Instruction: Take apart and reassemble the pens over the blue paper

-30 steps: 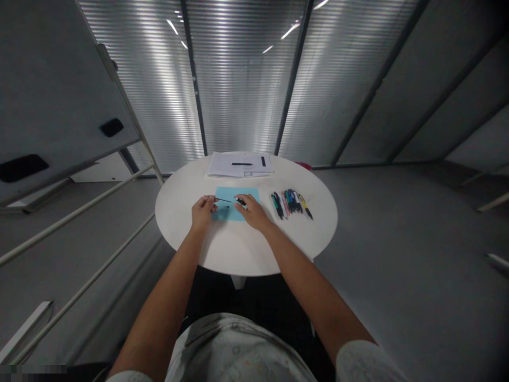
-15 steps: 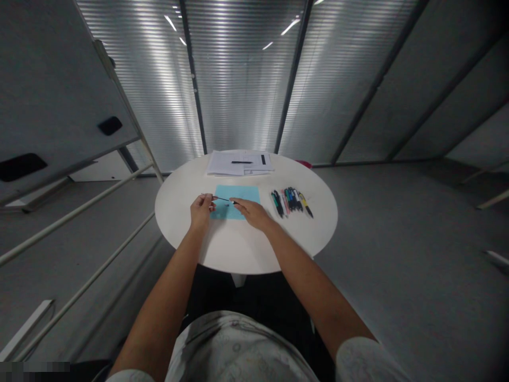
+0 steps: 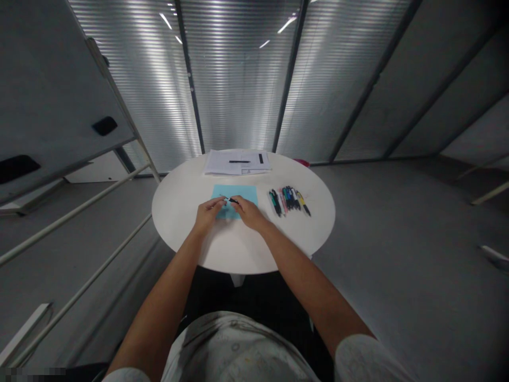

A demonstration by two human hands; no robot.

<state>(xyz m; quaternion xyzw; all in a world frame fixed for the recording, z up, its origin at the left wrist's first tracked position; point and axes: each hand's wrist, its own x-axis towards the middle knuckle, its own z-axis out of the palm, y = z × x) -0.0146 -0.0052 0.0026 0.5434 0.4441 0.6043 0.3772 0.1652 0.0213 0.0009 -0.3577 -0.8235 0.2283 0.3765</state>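
Observation:
Over a light blue sheet (image 3: 249,192) on the round white table, my two hands are close together. My right hand (image 3: 248,211) pinches a short dark pen part (image 3: 233,200) at its fingertips. My left hand (image 3: 207,215) has its fingers closed around a thin dark piece (image 3: 225,197) whose end meets or nearly meets the pen part. Both pieces are small, and the fingers partly hide them. A row of several pens (image 3: 289,200) in green, pink, blue, black and yellow lies to the right of the sheet.
Papers (image 3: 218,163) with a black pen (image 3: 239,161) on them lie at the back of the white table (image 3: 238,254). A board on a metal frame (image 3: 75,193) stands at the left. Blinds hang behind the table.
My left hand has moved right, toward my right hand. The long thin piece that spanned the gap between them now shows only a short length. The view has shifted slightly.

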